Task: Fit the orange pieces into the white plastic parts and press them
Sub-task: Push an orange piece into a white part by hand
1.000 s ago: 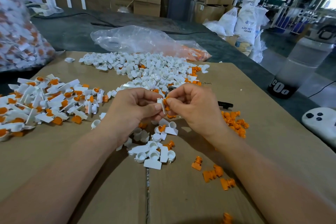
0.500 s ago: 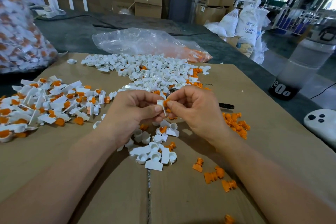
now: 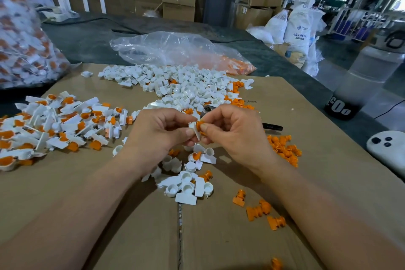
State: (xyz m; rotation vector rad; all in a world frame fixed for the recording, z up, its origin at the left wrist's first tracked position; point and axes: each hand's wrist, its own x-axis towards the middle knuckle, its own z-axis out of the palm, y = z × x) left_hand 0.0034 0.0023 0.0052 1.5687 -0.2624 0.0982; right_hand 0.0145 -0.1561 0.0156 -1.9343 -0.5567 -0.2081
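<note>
As left hand (image 3: 157,136) and right hand (image 3: 232,136) pinched white part (image 3: 194,129) and orange piece (image 3: 199,125) amid heaps (image 3: 186,87), a sack (image 3: 301,26) read "ABS".

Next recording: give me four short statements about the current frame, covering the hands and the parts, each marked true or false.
1. The left hand and right hand together pinch one white part with an orange piece against it. True.
2. The pile of assembled white-and-orange parts lies on the person's right. False: the assembled pile lies on the left, and the loose orange pieces lie on the right.
3. A clear plastic bag lies beyond the heap of white parts. True.
4. The parts lie on a bare metal table. False: they lie on brown cardboard.
</note>
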